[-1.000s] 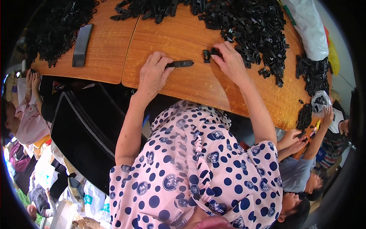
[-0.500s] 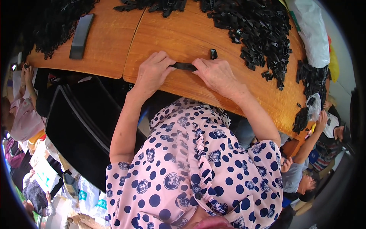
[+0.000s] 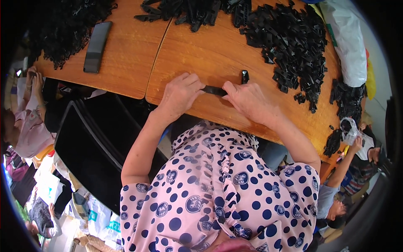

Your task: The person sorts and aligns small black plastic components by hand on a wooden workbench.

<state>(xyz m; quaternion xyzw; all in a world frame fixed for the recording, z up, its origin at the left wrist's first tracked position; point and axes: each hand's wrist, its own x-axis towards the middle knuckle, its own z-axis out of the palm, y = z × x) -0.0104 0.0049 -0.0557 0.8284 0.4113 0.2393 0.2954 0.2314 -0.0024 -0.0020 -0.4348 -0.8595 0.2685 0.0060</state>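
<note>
Between my two hands runs a short, flat black plastic strip [image 3: 214, 90], level above the wooden table near its front edge. My left hand [image 3: 180, 95] pinches the strip's left end, fingers curled. At the other end, my right hand [image 3: 252, 101] grips it between thumb and bent fingers. The fingers cover both ends, so their shape is hidden. Just beyond my right knuckles, a small black plastic part with a shiny face [image 3: 244, 76] rests on the table [image 3: 201, 50].
Small black parts [image 3: 294, 50] are heaped at right, longer black pieces [image 3: 199, 14] at the far middle, and a tangled black pile [image 3: 67, 35] at far left. A dark phone-like slab [image 3: 97, 47] lies left. A white plastic bag [image 3: 346, 46] lines the right edge; other people sit on both sides.
The whole view has shifted, so the table and hands appear slightly lower and further right. Both hands keep their hold on the black strip.
</note>
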